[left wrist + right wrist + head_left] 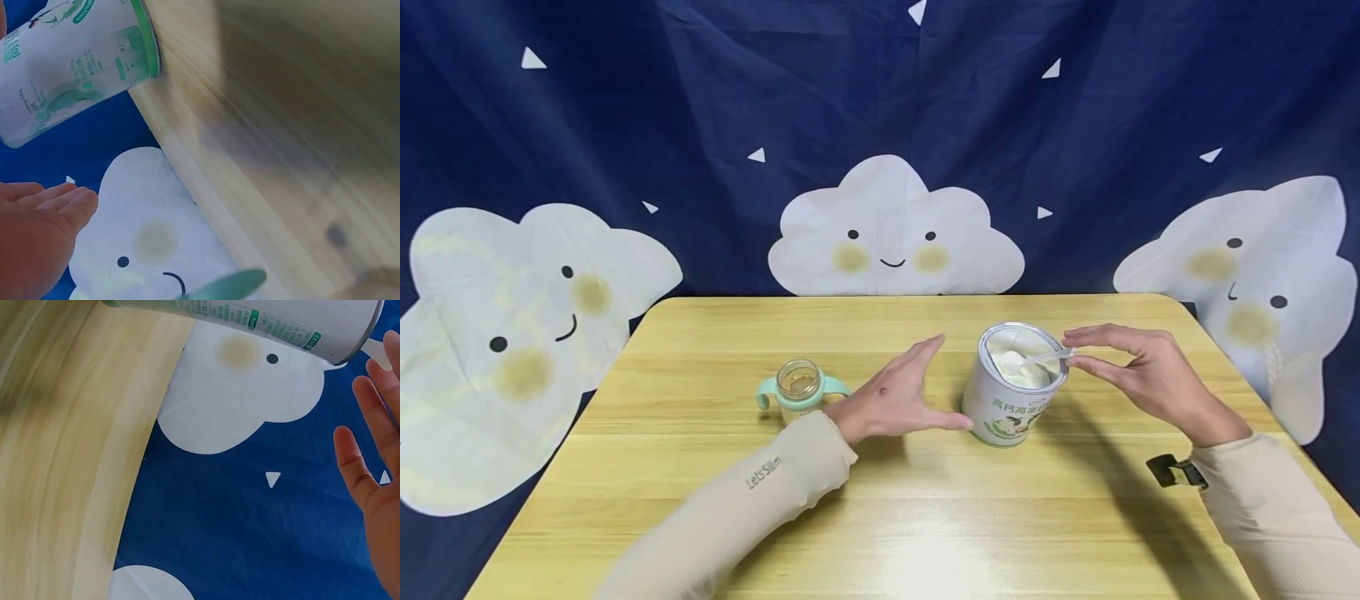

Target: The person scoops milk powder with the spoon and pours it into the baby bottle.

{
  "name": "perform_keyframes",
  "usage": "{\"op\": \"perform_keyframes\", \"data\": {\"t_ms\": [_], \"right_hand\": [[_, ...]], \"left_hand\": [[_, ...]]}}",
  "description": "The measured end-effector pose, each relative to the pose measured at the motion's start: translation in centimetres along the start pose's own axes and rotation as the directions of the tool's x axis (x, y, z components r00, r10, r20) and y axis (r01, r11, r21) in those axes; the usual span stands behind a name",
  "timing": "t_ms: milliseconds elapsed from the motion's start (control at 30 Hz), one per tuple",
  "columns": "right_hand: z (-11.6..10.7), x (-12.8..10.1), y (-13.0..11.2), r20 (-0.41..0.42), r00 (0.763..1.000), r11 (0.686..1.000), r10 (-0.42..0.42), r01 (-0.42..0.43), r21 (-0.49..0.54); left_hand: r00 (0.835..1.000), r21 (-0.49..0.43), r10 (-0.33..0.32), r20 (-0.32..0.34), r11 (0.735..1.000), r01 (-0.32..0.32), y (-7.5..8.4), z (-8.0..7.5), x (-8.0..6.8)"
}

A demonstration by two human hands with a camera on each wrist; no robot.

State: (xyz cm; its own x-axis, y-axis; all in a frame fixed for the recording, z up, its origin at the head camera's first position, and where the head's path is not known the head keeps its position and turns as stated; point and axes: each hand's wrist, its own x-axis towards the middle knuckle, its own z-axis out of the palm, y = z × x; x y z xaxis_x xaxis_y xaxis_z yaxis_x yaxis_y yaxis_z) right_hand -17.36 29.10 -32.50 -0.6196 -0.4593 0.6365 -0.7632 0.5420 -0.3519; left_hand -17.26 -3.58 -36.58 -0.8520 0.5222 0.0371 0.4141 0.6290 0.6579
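A white milk powder can (pixel 1003 408) with green print stands open on the table, white powder inside. Across its mouth lies a white scoop (pixel 1048 357), its bowl over the powder and its handle reaching past the right rim. My right hand (pixel 1138 375) pinches the handle's end between thumb and fingers. To the can's left is my left hand (pixel 898 398), thumb and fingers spread wide, thumb tip close to the can's lower side. Behind the left wrist stands an open baby bottle (pixel 799 385) with mint-green handles, its lower part hidden by the sleeve.
The light wooden table (pixel 880 517) has its far edge against a dark blue cloth (pixel 850 83) printed with white smiling clouds and small triangles. A dark band with a buckle (pixel 1177 472) is on the right wrist.
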Motion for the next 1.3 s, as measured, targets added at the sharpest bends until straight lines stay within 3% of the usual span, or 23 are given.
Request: {"op": "perform_keyframes", "data": {"t_ms": [267, 600, 900, 1133, 1300], "right_hand": [[0.5, 0.0, 0.5, -0.063, 0.998, 1.0, -0.025, 0.025, -0.002], [0.8, -0.2, 0.7, -0.083, 0.996, 1.0, -0.013, 0.012, -0.008], [0.7, -0.2, 0.4, -0.11, 0.993, 1.0, 0.029, -0.03, -0.007], [0.9, -0.1, 0.1, -0.142, 0.989, 0.998, -0.037, 0.043, 0.039], [1.0, -0.1, 0.1, -0.087, 0.995, 0.998, -0.056, 0.053, -0.03]], "left_hand": [[0.999, -0.132, -0.035, -0.005, 0.991, 0.034, 0.3, 1.4, 1.5], [0.998, -0.231, -0.007, -0.064, 0.973, -0.008, 0.8, 3.0, 3.2], [0.993, -0.33, 0.049, -0.108, 0.94, -0.083, 1.2, 4.2, 4.3], [0.989, -0.355, 0.054, -0.141, 0.929, -0.102, 1.5, 4.9, 4.7], [0.986, -0.372, 0.064, -0.156, 0.921, -0.118, 1.7, 5.5, 4.9]]}}
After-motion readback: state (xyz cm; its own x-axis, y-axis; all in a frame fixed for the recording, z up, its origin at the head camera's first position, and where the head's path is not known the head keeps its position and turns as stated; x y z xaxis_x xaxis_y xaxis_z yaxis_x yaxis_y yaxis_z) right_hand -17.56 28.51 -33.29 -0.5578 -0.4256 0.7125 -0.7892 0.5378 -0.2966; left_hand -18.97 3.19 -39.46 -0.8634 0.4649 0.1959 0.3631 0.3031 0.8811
